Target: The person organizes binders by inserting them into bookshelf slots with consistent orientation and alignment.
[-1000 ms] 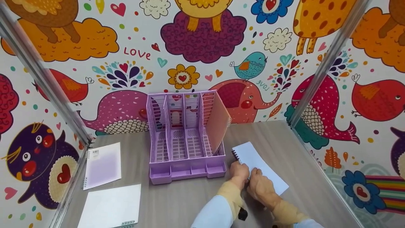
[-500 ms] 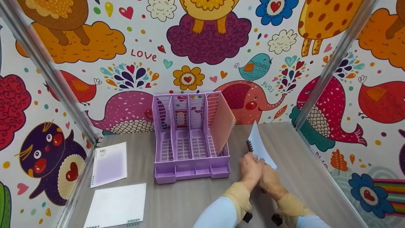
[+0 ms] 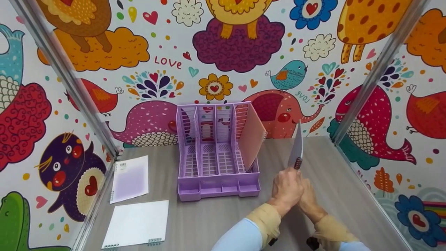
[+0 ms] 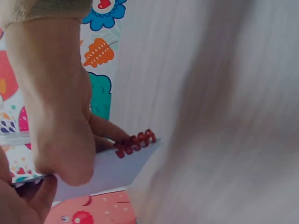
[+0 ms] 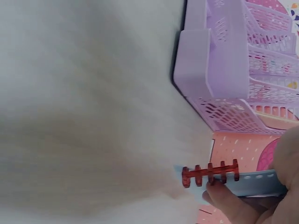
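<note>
A spiral notebook (image 3: 297, 146) with a light blue cover and reddish rings stands on end above the table, its narrow edge toward me in the head view. My left hand (image 3: 287, 186) holds its near end. Close against it, my right hand (image 3: 309, 200) grips the same notebook from the right side. In the right wrist view, right-hand fingers (image 5: 224, 200) touch the red rings (image 5: 210, 173). The left wrist view shows right-hand fingers (image 4: 106, 129) beside the rings. Much of the left hand's grip is hidden.
A purple desk file organiser (image 3: 218, 186) stands left of the hands, with a pink notebook (image 3: 251, 139) in its rightmost slot. Two more notebooks, one lilac-and-white (image 3: 129, 179) and one white (image 3: 137, 223), lie on the table's left. Patterned walls enclose the table.
The blue notebook has gone from lying flat to standing upright between both hands. The hands have come closer together. The head view has shifted slightly left.
</note>
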A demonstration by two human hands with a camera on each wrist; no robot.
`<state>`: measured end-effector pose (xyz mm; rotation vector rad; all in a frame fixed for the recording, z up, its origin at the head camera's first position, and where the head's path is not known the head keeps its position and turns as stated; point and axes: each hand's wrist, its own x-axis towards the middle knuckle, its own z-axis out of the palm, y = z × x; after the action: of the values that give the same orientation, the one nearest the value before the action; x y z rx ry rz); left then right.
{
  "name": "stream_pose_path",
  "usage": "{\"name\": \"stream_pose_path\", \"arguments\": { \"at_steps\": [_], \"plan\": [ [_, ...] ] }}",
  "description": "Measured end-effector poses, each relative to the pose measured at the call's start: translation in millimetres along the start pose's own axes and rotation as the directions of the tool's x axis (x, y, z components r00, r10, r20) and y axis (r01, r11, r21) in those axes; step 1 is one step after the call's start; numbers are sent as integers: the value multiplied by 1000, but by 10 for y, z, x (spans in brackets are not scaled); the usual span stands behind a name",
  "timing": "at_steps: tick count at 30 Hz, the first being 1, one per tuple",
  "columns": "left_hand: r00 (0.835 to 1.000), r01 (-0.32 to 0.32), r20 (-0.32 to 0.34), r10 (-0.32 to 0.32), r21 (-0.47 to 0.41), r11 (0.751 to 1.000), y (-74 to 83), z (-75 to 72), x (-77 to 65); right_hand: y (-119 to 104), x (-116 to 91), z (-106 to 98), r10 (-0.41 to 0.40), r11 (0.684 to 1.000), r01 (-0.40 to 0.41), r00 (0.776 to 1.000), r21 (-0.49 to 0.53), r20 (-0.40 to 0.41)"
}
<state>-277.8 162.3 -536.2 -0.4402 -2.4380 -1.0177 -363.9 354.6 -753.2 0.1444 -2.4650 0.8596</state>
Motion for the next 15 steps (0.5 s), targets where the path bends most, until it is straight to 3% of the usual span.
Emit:
{"name": "stream_pose_path", "arguments": {
  "at_steps": [3,4,6,7,9,10,11,15],
  "plan": [
    [998,-64,-19,65,42,997,33,-53,-2,177,10,84,-83,997,83,995,7,-51],
    [996,-83,-22,85,53,995,41,-73,-1,-80,12,-51,-102,994,103,993,21,-60],
    [993,-116,-24,118,79,990,56,-118,5,-166,28,-75,-116,992,120,989,40,-97],
    [991,-129,-22,131,90,988,63,-144,12,-415,36,-220,-128,987,138,986,85,-106],
    [989,-145,-3,146,101,984,85,-212,32,-418,62,-194,-131,982,147,983,122,-132],
    [989,-146,5,146,98,984,93,-242,46,-400,71,-169,-141,979,160,978,124,-151],
    [990,-144,11,144,94,985,99,-271,58,-111,91,-1,-144,977,167,975,131,-170],
    [992,-125,18,124,62,990,96,-354,105,87,138,184,-180,965,209,968,161,-174]
  ]
}}
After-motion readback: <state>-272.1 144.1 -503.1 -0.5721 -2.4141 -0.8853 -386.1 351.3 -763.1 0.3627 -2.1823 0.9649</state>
